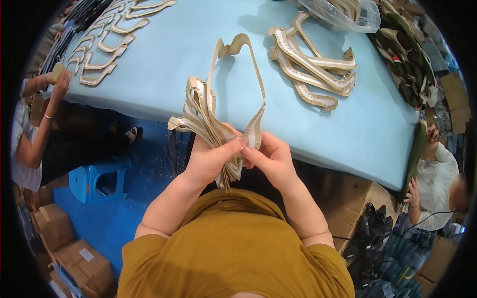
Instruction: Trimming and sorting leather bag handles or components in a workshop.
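Observation:
A bundle of curved beige strips (201, 111) with white bands along them is held in my left hand (211, 156), its fingers closed round the stack. One longer strip (254, 126) rises from my hands in a tall loop over the table edge. My right hand (274, 158) pinches the lower end of that loop between thumb and fingers. Both thumbs nearly meet in front of the bundle. The fingers behind the strips are partly hidden.
On the light blue table (164, 69) lie a pile of beige strips (318, 74) and rows of similar strips (102, 62). A clear plastic bag (365, 17) sits at the back. Co-workers (30, 149) work at both sides. A blue stool (92, 181) and cardboard boxes (87, 268) stand below.

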Demonstrator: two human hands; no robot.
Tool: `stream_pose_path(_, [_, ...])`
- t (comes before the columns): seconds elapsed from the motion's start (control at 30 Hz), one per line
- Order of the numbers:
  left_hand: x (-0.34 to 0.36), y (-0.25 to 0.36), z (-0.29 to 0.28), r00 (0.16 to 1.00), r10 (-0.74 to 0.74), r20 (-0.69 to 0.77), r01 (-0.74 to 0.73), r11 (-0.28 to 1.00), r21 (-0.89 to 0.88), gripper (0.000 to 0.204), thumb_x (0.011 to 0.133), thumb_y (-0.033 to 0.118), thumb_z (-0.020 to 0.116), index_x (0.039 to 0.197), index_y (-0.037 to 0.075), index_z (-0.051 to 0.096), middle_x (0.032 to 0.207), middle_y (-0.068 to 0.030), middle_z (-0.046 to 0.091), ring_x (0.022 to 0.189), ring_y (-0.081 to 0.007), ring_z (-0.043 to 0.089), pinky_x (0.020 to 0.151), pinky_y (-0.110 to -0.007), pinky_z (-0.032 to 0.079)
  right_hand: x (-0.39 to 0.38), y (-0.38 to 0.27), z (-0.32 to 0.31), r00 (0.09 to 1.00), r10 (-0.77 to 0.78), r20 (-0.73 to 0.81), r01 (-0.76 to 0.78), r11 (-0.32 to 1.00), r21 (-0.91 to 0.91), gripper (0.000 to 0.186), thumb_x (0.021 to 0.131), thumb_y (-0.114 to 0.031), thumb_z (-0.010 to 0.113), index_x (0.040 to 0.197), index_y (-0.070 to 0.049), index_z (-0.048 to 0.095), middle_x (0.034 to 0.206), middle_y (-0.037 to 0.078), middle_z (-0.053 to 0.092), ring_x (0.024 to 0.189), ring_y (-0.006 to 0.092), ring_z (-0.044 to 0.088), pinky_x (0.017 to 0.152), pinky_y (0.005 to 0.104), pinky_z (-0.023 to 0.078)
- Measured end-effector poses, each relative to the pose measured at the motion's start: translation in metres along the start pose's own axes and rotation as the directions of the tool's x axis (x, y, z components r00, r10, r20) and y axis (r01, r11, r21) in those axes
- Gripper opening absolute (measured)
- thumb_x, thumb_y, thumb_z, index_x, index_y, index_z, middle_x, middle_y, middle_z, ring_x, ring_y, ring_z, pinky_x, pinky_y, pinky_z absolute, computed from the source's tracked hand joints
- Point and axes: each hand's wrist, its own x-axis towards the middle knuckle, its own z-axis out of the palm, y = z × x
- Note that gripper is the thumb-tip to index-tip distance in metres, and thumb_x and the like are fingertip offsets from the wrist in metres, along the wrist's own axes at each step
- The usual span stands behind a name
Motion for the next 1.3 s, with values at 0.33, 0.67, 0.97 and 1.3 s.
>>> stream_pose_path(0.33, [0.006, -0.003, 0.002, 0.998, -0.051, -0.04, 0.044, 0.989, -0.144, 0.01, 0.081, 0.011, 0.063, 0.082, 0.003, 0.056, 0.069, -0.0039, 0.057, 0.057, -0.007, 0.046, 0.05, -0.021, 0.037, 0.005, 0.003, 0.001, 0.988, 0.15, -0.025, -0.151, 0.989, 0.0, 0.017, 0.086, -0.017, 0.059, 0.091, -0.001, 0.061, 0.071, -0.001, 0.057, 0.057, 0.0044, 0.049, 0.05, 0.0185, 0.041])
stream_pose_path(0.67, [0.009, -0.022, -0.006, 0.989, -0.088, -0.117, 0.086, 0.996, -0.014, 0.011, 0.081, 0.009, 0.061, 0.089, 0.002, 0.057, 0.074, -0.0015, 0.058, 0.066, -0.0075, 0.052, 0.057, -0.021, 0.042, 0.003, 0.008, 0.005, 0.984, 0.114, -0.139, -0.11, 0.993, 0.035, 0.013, 0.083, -0.012, 0.056, 0.083, -0.001, 0.063, 0.066, 0.002, 0.06, 0.053, 0.0066, 0.052, 0.046, 0.0181, 0.039])
stream_pose_path(0.97, [0.009, -0.027, -0.011, 0.992, 0.004, -0.128, 0.004, 0.998, 0.065, 0.013, 0.078, 0.002, 0.063, 0.089, 0.003, 0.056, 0.08, -0.0026, 0.059, 0.074, -0.0097, 0.055, 0.065, -0.024, 0.045, 0.002, 0.002, -0.003, 0.994, 0.107, -0.023, -0.103, 0.842, -0.529, 0.024, 0.088, -0.016, 0.053, 0.102, 0.002, 0.059, 0.085, 0.006, 0.062, 0.077, 0.0135, 0.054, 0.072, 0.0268, 0.045])
stream_pose_path(1.3, [-0.009, -0.015, -0.011, 0.983, -0.09, 0.16, 0.002, 0.877, 0.481, 0.047, 0.076, 0.004, 0.063, 0.12, 0.001, 0.049, 0.114, -0.0089, 0.056, 0.105, -0.0203, 0.052, 0.091, -0.033, 0.041, 0.045, -0.038, -0.014, 0.974, 0.101, -0.204, -0.086, 0.993, 0.079, 0.028, 0.088, -0.012, 0.048, 0.114, -0.003, 0.049, 0.082, 0.001, 0.056, 0.064, 0.0061, 0.052, 0.055, 0.0201, 0.042])
